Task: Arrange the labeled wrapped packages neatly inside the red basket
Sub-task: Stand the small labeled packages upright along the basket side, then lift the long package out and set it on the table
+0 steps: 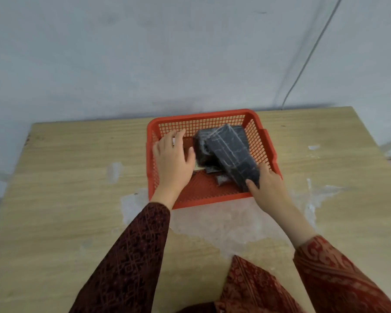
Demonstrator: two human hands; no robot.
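Behind my pale wooden table [77, 154] is a plain grey wall. On it sits the red plastic mesh basket [203, 119]. My right hand [266, 186] grips the near end of a long dark wrapped package [231, 154], tilted on another dark package [201, 152] inside. My left hand [173, 159] is spread open, holding nothing. I think I must lay it flat next.

A light wooden table [66, 177], its surface worn with pale, peeling patches, carries a red basket [203, 201] near its far edge.
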